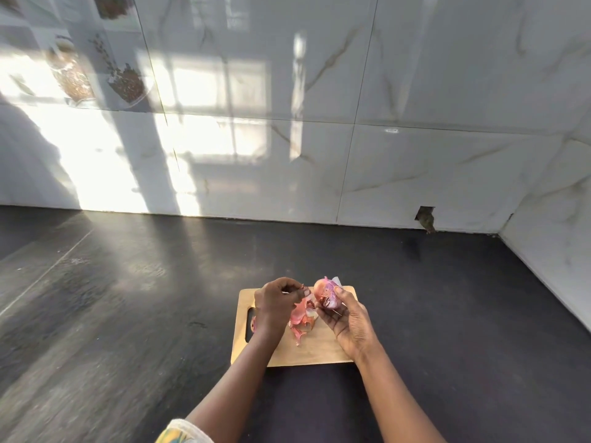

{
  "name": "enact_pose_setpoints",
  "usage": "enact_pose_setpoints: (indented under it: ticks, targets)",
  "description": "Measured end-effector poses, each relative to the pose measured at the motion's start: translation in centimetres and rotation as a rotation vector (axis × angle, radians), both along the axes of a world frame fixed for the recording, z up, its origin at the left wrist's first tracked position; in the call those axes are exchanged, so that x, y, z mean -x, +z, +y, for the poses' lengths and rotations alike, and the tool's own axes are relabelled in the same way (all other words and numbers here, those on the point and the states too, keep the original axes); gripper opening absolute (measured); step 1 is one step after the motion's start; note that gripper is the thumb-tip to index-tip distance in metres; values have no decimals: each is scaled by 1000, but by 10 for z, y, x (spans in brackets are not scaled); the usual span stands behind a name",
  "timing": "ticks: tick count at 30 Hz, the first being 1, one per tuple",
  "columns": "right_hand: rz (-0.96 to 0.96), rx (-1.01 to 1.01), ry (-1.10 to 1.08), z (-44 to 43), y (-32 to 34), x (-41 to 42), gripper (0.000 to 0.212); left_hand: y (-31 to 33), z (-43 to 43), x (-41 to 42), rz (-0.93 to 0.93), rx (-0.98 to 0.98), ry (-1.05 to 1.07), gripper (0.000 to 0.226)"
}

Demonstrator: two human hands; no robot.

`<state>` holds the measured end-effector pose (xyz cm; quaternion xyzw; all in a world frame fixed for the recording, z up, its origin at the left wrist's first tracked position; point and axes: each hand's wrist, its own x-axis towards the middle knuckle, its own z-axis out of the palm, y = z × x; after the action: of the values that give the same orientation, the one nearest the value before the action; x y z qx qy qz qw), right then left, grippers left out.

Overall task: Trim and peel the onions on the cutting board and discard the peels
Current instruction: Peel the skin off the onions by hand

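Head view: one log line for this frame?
stage: peeling | right hand: holds onion | left hand: pinches peel | loose peels: on cutting board

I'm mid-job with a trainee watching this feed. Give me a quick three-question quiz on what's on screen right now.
1. Which hand holds the red onion? A. left B. right C. neither
2. True or false: the left hand holds nothing.
3. Fill in: the loose peels lie on the wooden ____.

Key
1. B: the right hand grips it above the board.
2. False: its fingertips pinch a piece of peel.
3. Cutting board: the wooden cutting board.
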<state>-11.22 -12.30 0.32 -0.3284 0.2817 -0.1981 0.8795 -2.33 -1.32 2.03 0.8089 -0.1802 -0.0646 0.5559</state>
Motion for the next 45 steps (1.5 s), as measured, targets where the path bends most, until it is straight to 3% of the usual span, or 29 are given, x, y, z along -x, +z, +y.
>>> enact_pose_setpoints:
  ticks: [8,14,18,31,35,40,45]
  targets:
    - [-37,7,15,4,0,2,51,-4,0,-2,20,-48,-10,19]
    - [-37,20,47,4,-2,4,22,-5,1,3,-55,-43,-117,24]
    - [-37,19,58,5,-6,4,20,-2,-3,10,-53,-3,-199,29]
    - [-57,63,71,3,-9,5,21,-12,-3,7,-236,-2,-173,25]
    - [-47,80,75,5,-6,5,9,-14,-3,7,-384,-64,-178,19]
    - [-52,109,73,11,-3,4,11,-5,-6,14,-588,-167,-139,7]
    - [-59,119,62,14,-1,6,17,-4,-8,15,-567,-172,-60,16]
